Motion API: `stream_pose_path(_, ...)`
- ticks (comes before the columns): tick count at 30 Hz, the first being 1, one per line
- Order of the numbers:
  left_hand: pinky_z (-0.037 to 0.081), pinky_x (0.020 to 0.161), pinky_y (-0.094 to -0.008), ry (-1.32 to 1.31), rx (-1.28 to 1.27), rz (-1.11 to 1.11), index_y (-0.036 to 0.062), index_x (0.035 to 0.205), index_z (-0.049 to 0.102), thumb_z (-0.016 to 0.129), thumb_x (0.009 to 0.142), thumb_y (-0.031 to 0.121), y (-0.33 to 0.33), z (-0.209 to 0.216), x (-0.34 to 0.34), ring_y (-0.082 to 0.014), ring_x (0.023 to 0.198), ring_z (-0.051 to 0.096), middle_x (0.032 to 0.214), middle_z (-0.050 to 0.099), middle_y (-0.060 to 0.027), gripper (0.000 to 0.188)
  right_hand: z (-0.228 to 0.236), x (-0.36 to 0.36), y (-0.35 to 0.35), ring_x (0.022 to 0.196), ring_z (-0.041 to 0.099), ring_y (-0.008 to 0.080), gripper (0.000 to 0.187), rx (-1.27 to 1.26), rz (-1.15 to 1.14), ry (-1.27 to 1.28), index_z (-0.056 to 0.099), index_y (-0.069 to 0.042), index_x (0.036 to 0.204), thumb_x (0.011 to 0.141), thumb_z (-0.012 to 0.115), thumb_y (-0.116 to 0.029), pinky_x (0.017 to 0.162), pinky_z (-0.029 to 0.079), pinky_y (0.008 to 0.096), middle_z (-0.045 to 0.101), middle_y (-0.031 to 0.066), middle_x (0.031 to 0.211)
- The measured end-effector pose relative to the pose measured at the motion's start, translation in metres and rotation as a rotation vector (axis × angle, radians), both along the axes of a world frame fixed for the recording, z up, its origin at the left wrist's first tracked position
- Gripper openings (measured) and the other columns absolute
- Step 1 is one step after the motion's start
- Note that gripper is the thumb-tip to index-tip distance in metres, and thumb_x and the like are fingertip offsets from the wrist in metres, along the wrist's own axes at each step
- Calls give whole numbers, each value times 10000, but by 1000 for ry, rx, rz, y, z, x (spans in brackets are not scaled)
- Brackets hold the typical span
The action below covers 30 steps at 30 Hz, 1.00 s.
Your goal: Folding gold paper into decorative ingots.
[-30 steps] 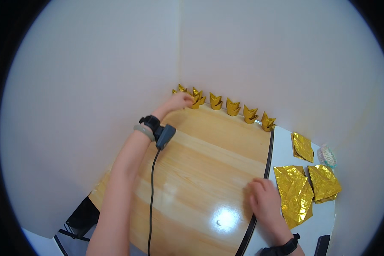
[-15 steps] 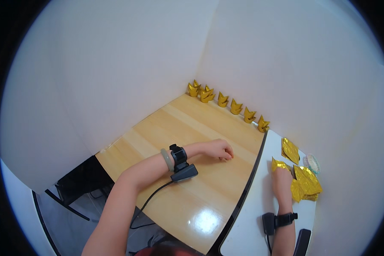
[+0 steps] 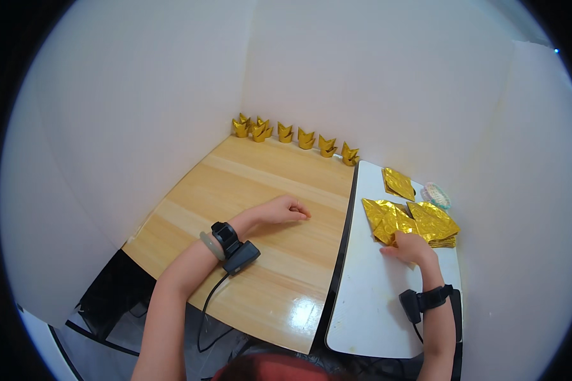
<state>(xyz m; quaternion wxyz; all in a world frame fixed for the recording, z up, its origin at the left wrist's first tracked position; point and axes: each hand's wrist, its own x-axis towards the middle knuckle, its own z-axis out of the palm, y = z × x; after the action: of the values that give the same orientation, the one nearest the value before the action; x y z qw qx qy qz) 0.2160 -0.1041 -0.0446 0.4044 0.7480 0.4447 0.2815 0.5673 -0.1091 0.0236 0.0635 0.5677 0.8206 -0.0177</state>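
Note:
My left hand (image 3: pixel 285 209) hovers over or rests on the wooden tabletop, fingers curled together, with nothing visible in them. On the white board to the right, my right hand (image 3: pixel 413 247) is at the near edge of some loose folded gold foil pieces (image 3: pixel 393 221). Its fingers bend onto the foil and appear to grip it, while the thumb sticks out to the left; the fingertips are partly hidden. A stack of flat gold foil pieces (image 3: pixel 435 219) lies just beyond, and a smaller gold stack (image 3: pixel 398 183) sits farther back.
Several standing gold crown-shaped foil pieces (image 3: pixel 306 138) line the far edge of the wooden table (image 3: pixel 267 178) by the wall. A pale beaded oval object (image 3: pixel 437 195) lies beside the stacks. A dark gap separates table and white board (image 3: pixel 368 305). Cables hang from both wrist devices.
My head view has turned to the right. My right hand has drawn back a little, and the loose gold foil now lies fanned out left of the stack. My left hand keeps its curled pose.

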Motion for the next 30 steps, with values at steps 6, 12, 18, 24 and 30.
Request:
stream_pose_path(6,434,846,-272,23,7,-15,30,1056,648,612,867,168,-9,4,4,-131,953,563,1024,645,-66,236,-13,5,-4,812,621,385,220,141,-17,28,584,14,887,803,502,-172,730,488,466,641,237,853)
stream_pose_path(12,439,831,-297,-44,-53,79,37,1098,616,613,855,186,-15,0,-7,-166,928,562,1002,624,-101,285,33,-29,-9,800,633,300,249,245,-34,474,576,29,974,780,523,-117,725,502,391,641,206,871)
stream_pose_path(18,399,901,-367,-37,937,689,68,1104,549,571,822,80,-26,27,6,-299,1050,478,1096,474,-150,283,6,-91,-4,951,584,175,399,-752,21,1584,520,46,1150,772,562,-76,811,478,296,594,92,1080)
stream_pose_path(24,345,989,-364,28,470,278,52,1143,550,558,826,47,-41,26,0,-316,1138,450,1219,473,-165,318,-46,-122,21,1063,536,235,485,-541,-38,1212,457,55,1213,763,601,-53,913,431,343,546,168,1160)
stream_pose_path(30,219,1085,-446,636,387,-9,-67,1357,289,487,889,464,-50,-5,11,-339,1358,205,1440,243,-234,735,-73,-137,10,1333,251,355,841,366,643,502,203,58,1380,821,626,-407,1077,230,441,241,270,1421)
